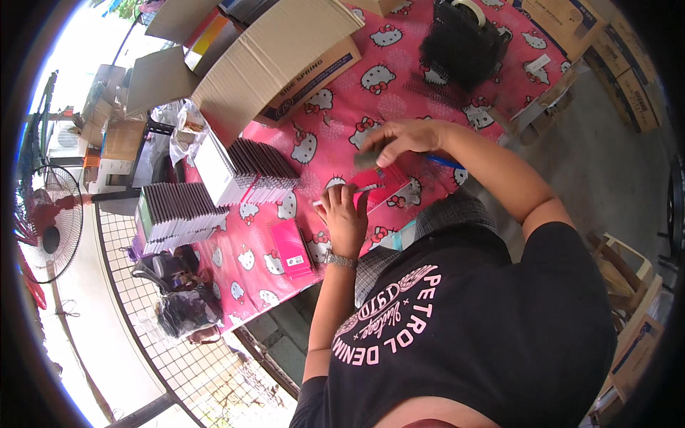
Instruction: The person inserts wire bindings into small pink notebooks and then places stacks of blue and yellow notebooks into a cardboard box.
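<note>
My left hand (pixel 344 220), with a metal watch (pixel 341 260) at the wrist, bends its fingers over the white edge of a pink notebook (pixel 382 187) near the table's front edge. Just above that notebook is my right hand (pixel 405 139), curled around a dark, blurred thing (pixel 368 158) whose kind I cannot make out. Left of my left hand lies another pink notebook (pixel 287 246) with a small white label and a dark spiral along one side. A blue, pen-like stick (pixel 444 162) shows below my right wrist.
Stacks of spiral-bound notebooks (pixel 246 171) (pixel 178 214) stand on the left of the pink patterned table (pixel 303 146). An open cardboard box (pixel 314 78) is behind them. Far right is a heap of black spiral coils (pixel 460 50) beside a tape roll (pixel 471 11). A fan (pixel 50 221) stands far left.
</note>
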`<state>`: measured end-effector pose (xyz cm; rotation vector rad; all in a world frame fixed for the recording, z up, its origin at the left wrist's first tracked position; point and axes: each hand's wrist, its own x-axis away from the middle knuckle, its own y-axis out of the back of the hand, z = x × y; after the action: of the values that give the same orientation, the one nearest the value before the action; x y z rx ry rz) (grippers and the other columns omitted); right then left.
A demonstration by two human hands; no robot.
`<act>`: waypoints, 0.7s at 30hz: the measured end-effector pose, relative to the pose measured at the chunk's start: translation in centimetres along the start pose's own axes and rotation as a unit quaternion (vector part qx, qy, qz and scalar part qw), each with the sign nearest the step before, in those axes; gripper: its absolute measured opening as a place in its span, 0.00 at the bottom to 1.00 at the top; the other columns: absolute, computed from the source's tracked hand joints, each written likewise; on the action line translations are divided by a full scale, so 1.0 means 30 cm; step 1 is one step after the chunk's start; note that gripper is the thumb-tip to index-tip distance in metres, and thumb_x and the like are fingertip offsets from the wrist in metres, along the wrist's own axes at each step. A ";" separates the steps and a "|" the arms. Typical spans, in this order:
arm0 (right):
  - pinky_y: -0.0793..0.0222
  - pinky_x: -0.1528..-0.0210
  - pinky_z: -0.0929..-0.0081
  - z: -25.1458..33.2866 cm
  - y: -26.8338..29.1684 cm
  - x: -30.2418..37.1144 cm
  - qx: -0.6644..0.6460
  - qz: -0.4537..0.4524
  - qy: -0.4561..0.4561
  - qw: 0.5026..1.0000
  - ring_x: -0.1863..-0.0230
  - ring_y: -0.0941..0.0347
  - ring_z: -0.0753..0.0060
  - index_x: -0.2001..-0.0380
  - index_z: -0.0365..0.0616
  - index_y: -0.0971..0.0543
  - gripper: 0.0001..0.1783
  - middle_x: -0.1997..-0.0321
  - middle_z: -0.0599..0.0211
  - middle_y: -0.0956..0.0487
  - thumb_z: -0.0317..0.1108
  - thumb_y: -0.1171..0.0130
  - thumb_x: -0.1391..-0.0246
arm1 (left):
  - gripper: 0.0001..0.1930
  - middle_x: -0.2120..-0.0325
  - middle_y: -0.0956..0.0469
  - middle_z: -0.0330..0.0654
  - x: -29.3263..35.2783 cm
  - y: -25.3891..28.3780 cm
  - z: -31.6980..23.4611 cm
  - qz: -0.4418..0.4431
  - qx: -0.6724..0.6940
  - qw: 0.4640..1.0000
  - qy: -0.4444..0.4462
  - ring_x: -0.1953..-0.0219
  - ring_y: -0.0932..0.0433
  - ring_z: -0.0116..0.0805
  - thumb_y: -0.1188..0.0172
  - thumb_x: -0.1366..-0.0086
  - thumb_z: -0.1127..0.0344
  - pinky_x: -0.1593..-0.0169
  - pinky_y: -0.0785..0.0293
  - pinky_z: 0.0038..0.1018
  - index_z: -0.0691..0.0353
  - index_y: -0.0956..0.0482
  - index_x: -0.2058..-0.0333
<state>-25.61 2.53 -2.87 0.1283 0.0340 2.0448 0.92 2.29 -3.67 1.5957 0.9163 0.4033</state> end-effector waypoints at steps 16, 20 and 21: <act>0.38 0.44 0.75 0.048 -0.021 -0.010 -0.099 0.030 -0.032 0.994 0.51 0.28 0.75 0.53 0.37 0.20 0.24 0.56 0.67 0.20 0.40 0.36 0.50 | 0.16 0.60 0.26 0.48 -0.030 -0.002 0.076 -0.065 0.141 0.987 -0.032 0.54 0.29 0.50 0.33 0.47 0.70 0.48 0.34 0.43 0.60 0.24 0.60; 0.36 0.47 0.75 0.046 -0.018 -0.050 0.016 0.050 -0.045 0.998 0.53 0.27 0.76 0.53 0.39 0.19 0.23 0.58 0.71 0.19 0.41 0.35 0.50 | 0.14 0.60 0.26 0.48 -0.036 0.018 0.090 -0.060 0.124 0.990 -0.021 0.56 0.28 0.49 0.34 0.45 0.71 0.50 0.32 0.41 0.62 0.24 0.60; 0.36 0.48 0.76 0.060 -0.004 -0.059 0.179 0.039 -0.071 0.981 0.54 0.27 0.76 0.53 0.39 0.19 0.23 0.58 0.71 0.20 0.41 0.35 0.50 | 0.14 0.60 0.26 0.48 -0.047 0.026 0.087 -0.056 0.111 0.992 -0.025 0.56 0.28 0.50 0.35 0.45 0.71 0.50 0.32 0.41 0.62 0.24 0.59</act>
<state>-24.51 0.96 -1.22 0.5067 0.3127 2.0847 2.14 -0.50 -3.27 1.7378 1.0364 0.1866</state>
